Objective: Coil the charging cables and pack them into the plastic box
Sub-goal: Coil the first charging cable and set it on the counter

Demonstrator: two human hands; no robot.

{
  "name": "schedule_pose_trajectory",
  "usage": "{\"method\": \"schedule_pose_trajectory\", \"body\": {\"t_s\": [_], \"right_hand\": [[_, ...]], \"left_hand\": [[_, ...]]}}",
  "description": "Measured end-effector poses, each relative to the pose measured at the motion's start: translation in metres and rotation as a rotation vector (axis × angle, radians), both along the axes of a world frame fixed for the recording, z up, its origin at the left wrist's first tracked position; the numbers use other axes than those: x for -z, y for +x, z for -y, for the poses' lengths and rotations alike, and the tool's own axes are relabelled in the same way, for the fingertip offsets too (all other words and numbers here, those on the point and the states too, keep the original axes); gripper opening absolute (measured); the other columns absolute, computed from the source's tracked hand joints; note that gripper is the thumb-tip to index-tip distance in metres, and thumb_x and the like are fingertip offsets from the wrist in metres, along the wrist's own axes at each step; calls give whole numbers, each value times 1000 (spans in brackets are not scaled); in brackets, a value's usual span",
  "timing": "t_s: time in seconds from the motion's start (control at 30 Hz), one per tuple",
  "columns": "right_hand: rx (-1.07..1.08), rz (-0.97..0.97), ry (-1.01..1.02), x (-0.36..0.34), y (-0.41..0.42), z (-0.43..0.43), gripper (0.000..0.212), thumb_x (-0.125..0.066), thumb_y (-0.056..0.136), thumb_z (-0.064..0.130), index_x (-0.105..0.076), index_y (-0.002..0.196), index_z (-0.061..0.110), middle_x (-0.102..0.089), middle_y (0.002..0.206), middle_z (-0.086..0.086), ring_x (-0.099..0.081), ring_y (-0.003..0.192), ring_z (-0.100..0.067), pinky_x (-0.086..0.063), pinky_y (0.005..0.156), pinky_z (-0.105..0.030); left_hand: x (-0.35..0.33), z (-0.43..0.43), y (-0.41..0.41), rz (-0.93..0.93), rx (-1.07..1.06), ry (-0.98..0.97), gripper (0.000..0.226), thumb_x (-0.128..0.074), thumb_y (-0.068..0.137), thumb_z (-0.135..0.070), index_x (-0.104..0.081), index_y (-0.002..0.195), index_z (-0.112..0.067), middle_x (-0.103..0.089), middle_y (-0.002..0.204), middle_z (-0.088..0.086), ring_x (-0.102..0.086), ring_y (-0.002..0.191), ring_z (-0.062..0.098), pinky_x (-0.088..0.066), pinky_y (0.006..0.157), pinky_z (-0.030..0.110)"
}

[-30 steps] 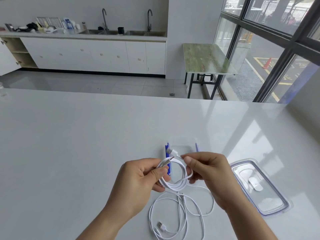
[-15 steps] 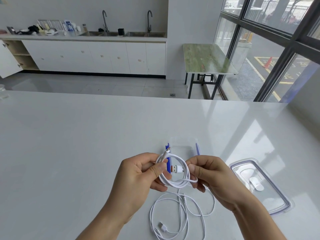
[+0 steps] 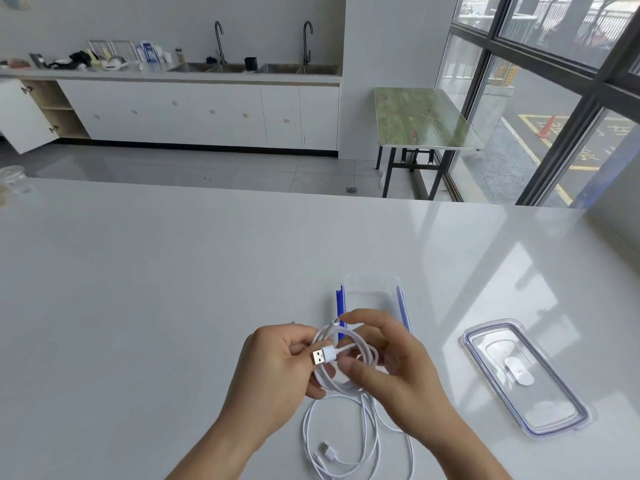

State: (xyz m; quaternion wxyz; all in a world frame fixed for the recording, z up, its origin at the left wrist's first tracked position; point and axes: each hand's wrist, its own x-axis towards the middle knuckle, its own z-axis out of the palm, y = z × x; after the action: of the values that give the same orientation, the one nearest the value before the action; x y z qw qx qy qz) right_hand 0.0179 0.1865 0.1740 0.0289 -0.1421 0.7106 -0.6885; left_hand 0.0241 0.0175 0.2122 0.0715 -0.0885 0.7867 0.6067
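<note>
A white charging cable (image 3: 349,382) is wound into a small coil held above the table. My left hand (image 3: 277,368) grips the coil's left side. My right hand (image 3: 391,362) pinches the cable just behind its USB plug (image 3: 320,356), which points left across the coil. The cable's thin tip sticks up by my right fingertips. A second white cable (image 3: 346,441) lies in loose loops on the table under my hands. The clear plastic box (image 3: 370,289) with blue side clips stands open just beyond my hands.
The box's clear lid (image 3: 540,403) lies flat on the white table (image 3: 173,289) to the right. A clear glass object (image 3: 14,178) sits at the table's far left edge. Beyond the table are a kitchen counter and a green side table.
My right hand has drawn the USB plug leftward across the coil, toward my left hand. The coil stays in my left hand.
</note>
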Motion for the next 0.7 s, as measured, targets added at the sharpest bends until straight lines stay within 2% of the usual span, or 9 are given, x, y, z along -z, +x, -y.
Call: {"method": "schedule_pose_trajectory", "body": {"t_s": [0.1,0.17,0.27,0.37,0.43,0.5,0.57,0.63,0.7], "right_hand": [[145,-130,154,2,-2,2,22,-74,77,17,-61,88,30,-71,78,1,-66,69,-18,-53,66,-28],[170,-211,233,5,-3,3,18,-75,78,21,-64,90,28,-71,78,5,-67,70,-18,-56,66,-33],[278,-482,372,13,-6,3,13,-70,85,23,-72,98,25,-73,94,9,-69,80,-8,-55,66,-26],[424,-598,399,17,-6,5,9,-70,89,22,-78,90,20,-68,108,0,-67,94,-14,-53,71,-24],[505,-425,290,10,-1,8,5,-71,88,14,-75,85,16,-74,105,6,-70,96,-14,-55,77,-29],[514,-69,-34,-2,2,12,4,-69,91,7,-71,87,7,-80,98,5,-74,91,-17,-60,78,-34],[509,191,-327,-9,-1,12,12,-61,96,7,-65,94,-4,-80,93,-8,-75,82,-27,-62,71,-34],[484,334,-416,-11,-6,8,17,-57,99,9,-62,96,-7,-78,90,-19,-71,71,-31,-62,63,-36],[435,423,-380,-12,-10,2,11,-60,97,8,-62,99,-2,-76,86,-24,-69,64,-31,-59,60,-38]], "left_hand": [[1,-2,0,16,31,2,15,-71,88,-11,-80,79,-18,-76,66,9,-66,51,24,-63,64,46],[3,-2,-1,13,37,-4,14,-71,88,-13,-80,79,-17,-75,65,8,-65,51,23,-63,65,49],[4,0,-4,17,29,8,15,-70,90,-15,-79,78,-16,-73,62,6,-62,49,21,-63,63,47],[6,1,-4,19,18,5,17,-68,91,-14,-78,77,-14,-72,58,3,-61,46,18,-62,59,42],[10,0,-3,-1,20,-31,21,-67,91,-13,-77,73,-13,-73,61,6,-60,46,16,-62,56,38],[12,-5,-2,-49,34,-87,22,-67,91,-15,-74,71,-13,-74,63,9,-61,47,16,-61,55,34],[12,-10,-1,-122,54,-133,21,-66,92,-15,-74,72,-14,-72,63,7,-61,49,15,-58,52,27],[12,-12,0,-191,85,-182,21,-65,92,-14,-74,73,-19,-70,62,-1,-63,51,15,-52,51,16],[14,-11,2,-251,131,-257,19,-65,92,-16,-72,75,-21,-67,61,-11,-65,56,17,-52,52,18]]}}
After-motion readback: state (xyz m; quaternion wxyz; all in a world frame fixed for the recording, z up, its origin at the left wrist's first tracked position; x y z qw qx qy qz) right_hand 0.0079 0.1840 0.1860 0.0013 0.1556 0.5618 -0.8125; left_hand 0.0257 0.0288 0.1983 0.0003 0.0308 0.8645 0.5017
